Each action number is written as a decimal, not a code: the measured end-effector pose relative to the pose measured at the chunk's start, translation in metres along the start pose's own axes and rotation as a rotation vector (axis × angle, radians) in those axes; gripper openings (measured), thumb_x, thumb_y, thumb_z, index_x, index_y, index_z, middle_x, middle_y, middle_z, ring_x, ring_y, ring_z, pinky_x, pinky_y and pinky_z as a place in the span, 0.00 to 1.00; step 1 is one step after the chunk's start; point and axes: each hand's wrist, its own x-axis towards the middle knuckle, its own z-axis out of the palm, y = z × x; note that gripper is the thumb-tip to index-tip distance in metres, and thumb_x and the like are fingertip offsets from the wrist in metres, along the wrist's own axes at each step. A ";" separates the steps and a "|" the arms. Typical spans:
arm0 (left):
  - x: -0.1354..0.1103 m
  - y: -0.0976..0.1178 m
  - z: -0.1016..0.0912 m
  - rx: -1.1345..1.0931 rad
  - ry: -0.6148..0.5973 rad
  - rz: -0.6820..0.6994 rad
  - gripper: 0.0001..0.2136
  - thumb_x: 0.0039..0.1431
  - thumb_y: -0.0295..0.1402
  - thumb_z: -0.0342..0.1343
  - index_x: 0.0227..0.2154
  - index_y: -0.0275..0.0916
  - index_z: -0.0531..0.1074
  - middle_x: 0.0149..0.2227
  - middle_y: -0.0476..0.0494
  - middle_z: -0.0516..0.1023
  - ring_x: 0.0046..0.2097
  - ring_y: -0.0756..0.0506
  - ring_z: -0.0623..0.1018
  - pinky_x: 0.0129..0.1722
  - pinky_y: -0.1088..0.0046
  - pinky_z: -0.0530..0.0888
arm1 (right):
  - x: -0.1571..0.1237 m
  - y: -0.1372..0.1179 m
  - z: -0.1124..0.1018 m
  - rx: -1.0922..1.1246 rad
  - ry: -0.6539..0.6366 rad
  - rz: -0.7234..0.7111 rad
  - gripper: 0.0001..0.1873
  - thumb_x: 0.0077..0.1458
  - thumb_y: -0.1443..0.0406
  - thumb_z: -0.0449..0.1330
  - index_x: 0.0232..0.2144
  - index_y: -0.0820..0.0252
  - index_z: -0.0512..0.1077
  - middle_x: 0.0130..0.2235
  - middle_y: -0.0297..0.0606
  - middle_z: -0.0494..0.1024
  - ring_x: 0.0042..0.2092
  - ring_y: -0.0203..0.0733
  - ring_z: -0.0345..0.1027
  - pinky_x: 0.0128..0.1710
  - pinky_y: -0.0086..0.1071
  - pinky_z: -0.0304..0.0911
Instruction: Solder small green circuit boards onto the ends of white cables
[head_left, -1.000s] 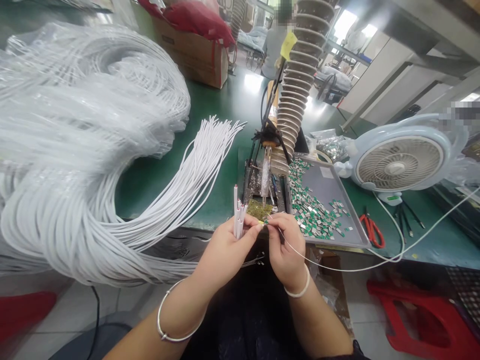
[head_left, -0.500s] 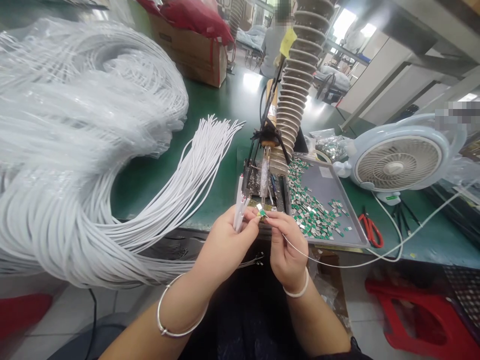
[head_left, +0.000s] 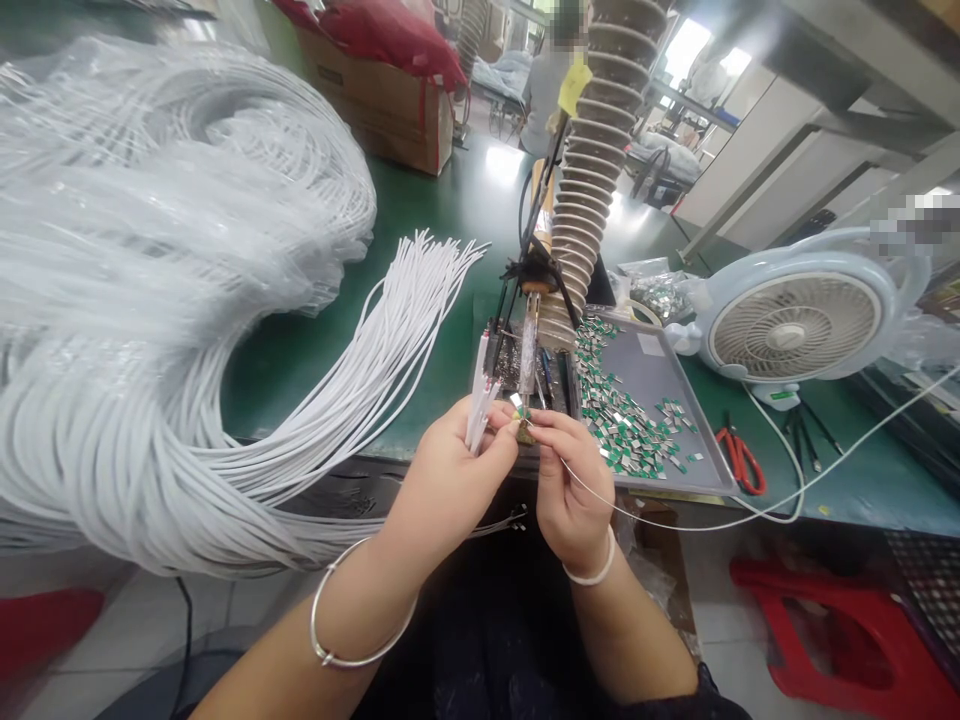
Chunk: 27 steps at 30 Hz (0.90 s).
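My left hand is closed around several short white cable ends pointing upward, with reddish wire tips at some of them. Between its thumb and finger sits a small USB connector with a metal shell and green board. My right hand pinches a thin solder wire, which trails off to the right. Both sets of fingertips meet just below the tip of an upright soldering iron. Whether the iron touches the connector is too small to tell.
A grey tray of green-and-metal connectors lies right of the iron, beside red-handled pliers and a fan. A ribbed hose hangs behind the iron. Bundled white cables cover the left side. A cardboard box stands behind.
Both hands have shifted slightly up toward the iron tip, carrying the connector and solder wire. The cable ends in my left hand have fanned and tilted a little.
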 end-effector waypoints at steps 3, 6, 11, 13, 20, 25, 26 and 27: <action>-0.001 0.002 0.000 0.011 0.008 -0.004 0.04 0.53 0.32 0.54 0.26 0.39 0.67 0.30 0.51 0.72 0.33 0.49 0.72 0.34 0.72 0.67 | 0.000 0.000 0.000 -0.005 0.002 0.004 0.14 0.56 0.75 0.51 0.42 0.57 0.70 0.43 0.42 0.76 0.46 0.42 0.71 0.45 0.40 0.69; -0.001 0.002 0.000 0.025 0.011 -0.002 0.03 0.53 0.32 0.54 0.27 0.40 0.67 0.30 0.51 0.71 0.32 0.49 0.72 0.33 0.73 0.68 | 0.000 0.000 0.000 0.009 0.006 0.000 0.15 0.56 0.76 0.52 0.42 0.57 0.70 0.43 0.42 0.75 0.46 0.41 0.70 0.45 0.39 0.68; -0.001 0.002 -0.001 0.039 0.000 0.026 0.03 0.53 0.31 0.53 0.26 0.40 0.66 0.31 0.50 0.72 0.32 0.50 0.71 0.32 0.73 0.68 | 0.000 -0.001 -0.001 0.040 -0.002 0.003 0.16 0.54 0.77 0.52 0.42 0.59 0.70 0.43 0.43 0.75 0.47 0.40 0.70 0.46 0.38 0.67; -0.001 0.000 -0.001 0.039 -0.012 0.031 0.03 0.53 0.30 0.52 0.26 0.40 0.66 0.32 0.50 0.72 0.33 0.50 0.71 0.33 0.73 0.68 | -0.001 -0.001 -0.001 0.053 -0.008 0.005 0.15 0.54 0.77 0.52 0.42 0.59 0.70 0.43 0.43 0.74 0.47 0.41 0.70 0.46 0.38 0.67; -0.007 -0.018 -0.003 0.066 -0.129 0.065 0.04 0.58 0.33 0.49 0.29 0.40 0.66 0.34 0.48 0.71 0.37 0.48 0.71 0.39 0.71 0.67 | -0.009 -0.003 -0.003 0.052 -0.036 0.039 0.15 0.55 0.77 0.51 0.41 0.59 0.69 0.41 0.43 0.74 0.45 0.40 0.69 0.45 0.37 0.67; -0.017 -0.031 -0.004 0.044 -0.283 -0.001 0.12 0.61 0.39 0.45 0.25 0.39 0.64 0.23 0.52 0.65 0.26 0.50 0.67 0.30 0.72 0.66 | -0.017 -0.004 -0.007 0.028 -0.083 0.067 0.14 0.55 0.76 0.51 0.41 0.59 0.69 0.39 0.42 0.74 0.45 0.40 0.68 0.45 0.37 0.67; -0.019 -0.032 -0.004 0.037 -0.290 -0.024 0.14 0.62 0.39 0.43 0.24 0.39 0.64 0.22 0.52 0.64 0.26 0.49 0.67 0.29 0.72 0.66 | -0.019 -0.005 -0.008 0.027 -0.094 0.074 0.14 0.55 0.76 0.51 0.41 0.59 0.69 0.38 0.41 0.74 0.44 0.39 0.68 0.44 0.36 0.67; -0.020 -0.033 -0.005 0.039 -0.283 -0.041 0.15 0.62 0.40 0.43 0.24 0.39 0.65 0.22 0.51 0.66 0.27 0.49 0.68 0.31 0.71 0.67 | -0.020 -0.006 -0.010 0.024 -0.103 0.085 0.14 0.55 0.76 0.51 0.41 0.59 0.69 0.37 0.41 0.74 0.42 0.39 0.69 0.42 0.36 0.68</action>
